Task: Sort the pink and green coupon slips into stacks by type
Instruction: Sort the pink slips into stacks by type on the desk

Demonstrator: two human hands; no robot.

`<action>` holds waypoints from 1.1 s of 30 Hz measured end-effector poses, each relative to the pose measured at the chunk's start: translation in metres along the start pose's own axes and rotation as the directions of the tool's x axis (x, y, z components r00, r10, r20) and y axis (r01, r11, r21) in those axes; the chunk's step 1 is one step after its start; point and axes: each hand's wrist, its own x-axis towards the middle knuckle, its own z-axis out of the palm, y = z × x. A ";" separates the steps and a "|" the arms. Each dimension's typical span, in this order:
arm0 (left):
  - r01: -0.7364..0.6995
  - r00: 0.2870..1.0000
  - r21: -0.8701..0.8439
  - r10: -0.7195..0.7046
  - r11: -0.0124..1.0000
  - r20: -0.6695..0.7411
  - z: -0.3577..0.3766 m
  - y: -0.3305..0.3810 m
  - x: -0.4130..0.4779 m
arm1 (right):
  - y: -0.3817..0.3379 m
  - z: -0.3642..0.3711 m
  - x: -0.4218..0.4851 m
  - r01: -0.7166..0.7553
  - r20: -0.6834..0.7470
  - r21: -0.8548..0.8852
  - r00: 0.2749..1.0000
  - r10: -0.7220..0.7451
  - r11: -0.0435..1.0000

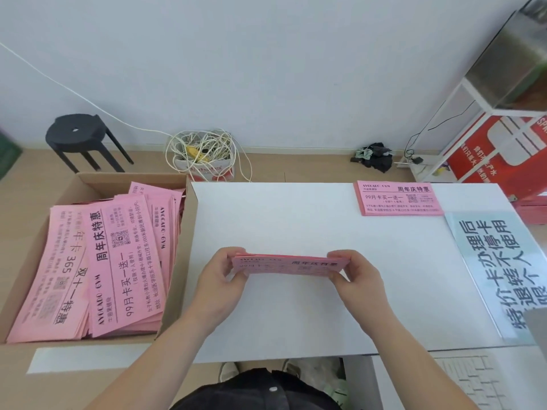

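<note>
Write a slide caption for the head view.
Left hand and right hand grip a pink slip bundle by its ends above the white table, between a cardboard box and a pink stack.

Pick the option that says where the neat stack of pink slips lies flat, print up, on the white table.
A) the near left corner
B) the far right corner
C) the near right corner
B: the pink stack lies flat at the far right corner of the white table, just beyond the light blue sheet.
</note>
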 end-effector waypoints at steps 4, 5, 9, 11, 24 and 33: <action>-0.020 1.000 0.040 0.019 0.999 0.007 0.002 -0.005 0.003 | 0.011 0.009 0.002 -0.082 -0.038 0.064 0.996 0.084 0.995; -0.025 1.000 0.065 0.024 0.998 0.015 0.004 -0.005 0.003 | 0.011 0.012 0.002 -0.089 -0.055 0.066 0.994 0.092 0.994; 0.003 1.000 0.141 -0.005 0.990 0.012 0.021 -0.011 0.000 | 0.009 0.030 0.000 -0.093 -0.168 0.079 0.980 0.105 0.992; 0.012 1.000 0.216 -0.011 0.976 -0.006 0.027 -0.011 0.000 | 0.008 0.035 0.000 -0.097 -0.208 0.060 0.972 0.108 0.993; -0.067 0.989 0.318 0.021 0.946 0.145 0.046 0.053 0.071 | -0.040 -0.031 0.068 -0.131 -0.274 -0.114 0.957 0.096 0.985; -0.104 0.972 0.171 0.064 0.980 0.224 0.158 0.116 0.141 | -0.031 -0.141 0.161 -0.203 -0.419 -0.205 0.902 0.102 0.958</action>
